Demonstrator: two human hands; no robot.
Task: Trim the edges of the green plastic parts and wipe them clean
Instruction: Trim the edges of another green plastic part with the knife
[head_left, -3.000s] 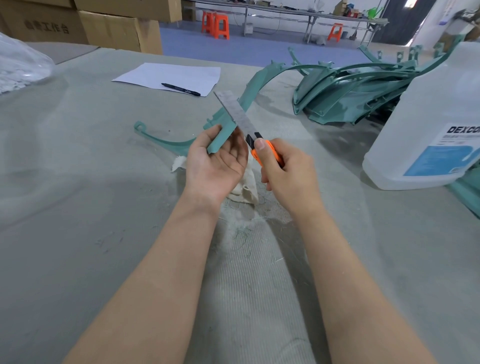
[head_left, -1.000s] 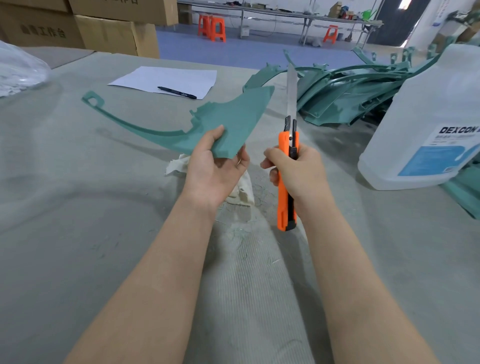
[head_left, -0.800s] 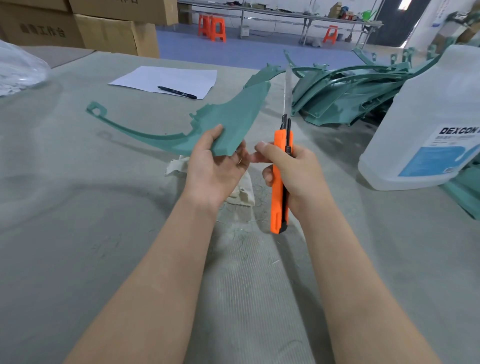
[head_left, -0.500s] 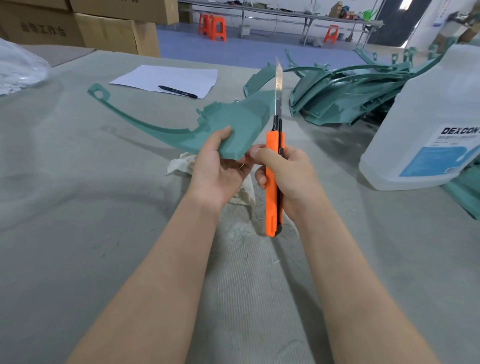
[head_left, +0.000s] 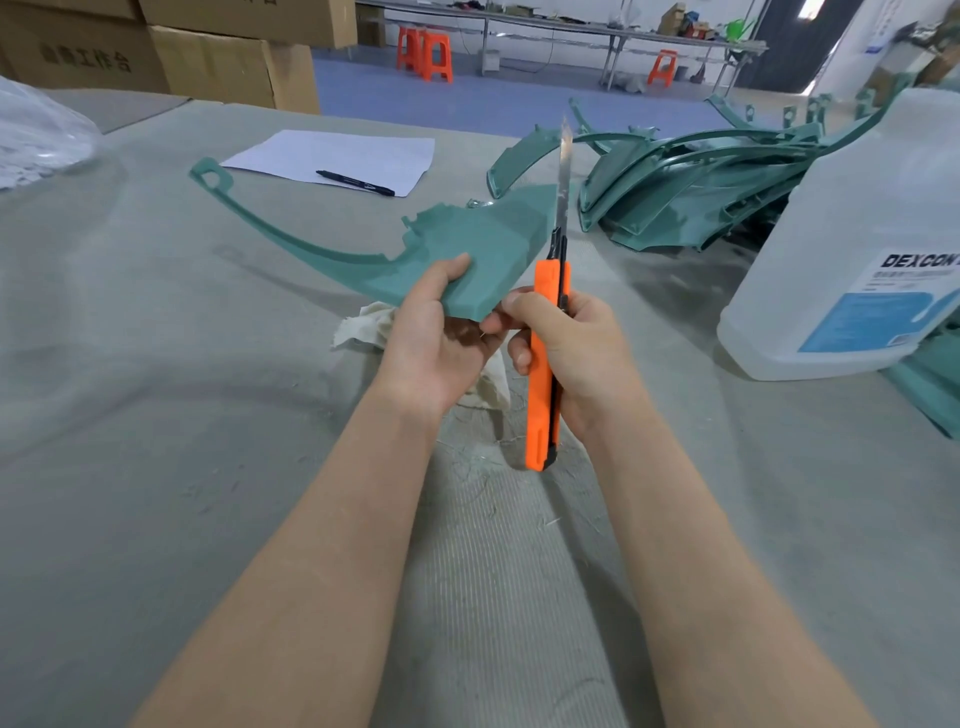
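- Head view showed the left hand (head_left: 436, 338) well to the left of the white jug (head_left: 857, 249), holding the green plastic part (head_left: 483, 249) clear of the table (head_left: 156, 415). The thumb lay on top of its wide end and the fingers curled beneath.
- The part's thin curved arm swept away from the jug and ended in a small loop.
- The right hand (head_left: 579, 348) sat between that part and the jug, fingers wrapped round the orange utility knife (head_left: 541, 400), thumb pressed near the handle's upper end.
- The knife's long blade (head_left: 563, 171) pointed up and away, lying along the part's edge on the jug side; whether it bit into the plastic, I couldn't tell.
- A crumpled rag (head_left: 363, 325) lay on the table beneath the hands, left of the jug.
- A pile of green parts (head_left: 701, 182) lay behind the jug, to its left.
- Farther left of the jug lay a paper sheet (head_left: 337, 153) with a black pen (head_left: 356, 183) on it.
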